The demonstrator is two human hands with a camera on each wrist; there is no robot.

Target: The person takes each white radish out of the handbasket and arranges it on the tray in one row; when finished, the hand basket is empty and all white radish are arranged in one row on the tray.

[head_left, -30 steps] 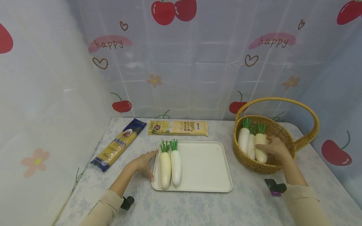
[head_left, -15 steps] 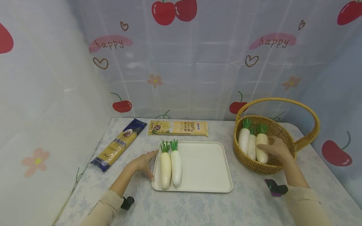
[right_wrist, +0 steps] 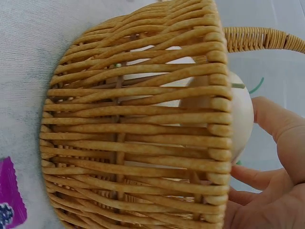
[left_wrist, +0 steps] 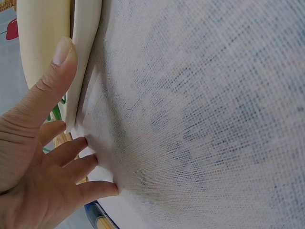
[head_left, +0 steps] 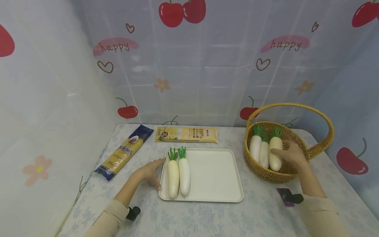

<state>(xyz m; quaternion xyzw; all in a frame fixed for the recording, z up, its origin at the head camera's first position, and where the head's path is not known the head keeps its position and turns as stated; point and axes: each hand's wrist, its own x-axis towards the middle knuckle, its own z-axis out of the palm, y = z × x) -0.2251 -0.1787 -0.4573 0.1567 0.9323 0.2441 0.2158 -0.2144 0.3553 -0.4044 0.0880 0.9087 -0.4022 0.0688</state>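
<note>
At the right, a wicker basket [head_left: 270, 176] holds three white radishes with green tops. My right hand [head_left: 293, 154] grips the rightmost cream-coloured radish [head_left: 276, 163], thumb across its front and fingers at its far side. In the right wrist view this radish [right_wrist: 243, 112] shows above the rim between thumb and fingers. My left hand [head_left: 150, 172] is spread at the left edge of a white tray [head_left: 211, 174], thumb on the rim. On that tray lie a cream radish [head_left: 173, 177] and a whiter radish [head_left: 185, 176], side by side.
A blue and yellow pasta packet [head_left: 125, 151] lies slanted at the left. A yellow pasta packet [head_left: 186, 135] lies behind the tray. The basket's tall handle [head_left: 290, 104] arches over its opening. A small purple packet [right_wrist: 12, 195] lies on the table near the basket.
My right hand has shifted slightly to the right with the cream radish, which stands a little more upright in the basket. My left hand has stayed at the tray.
</note>
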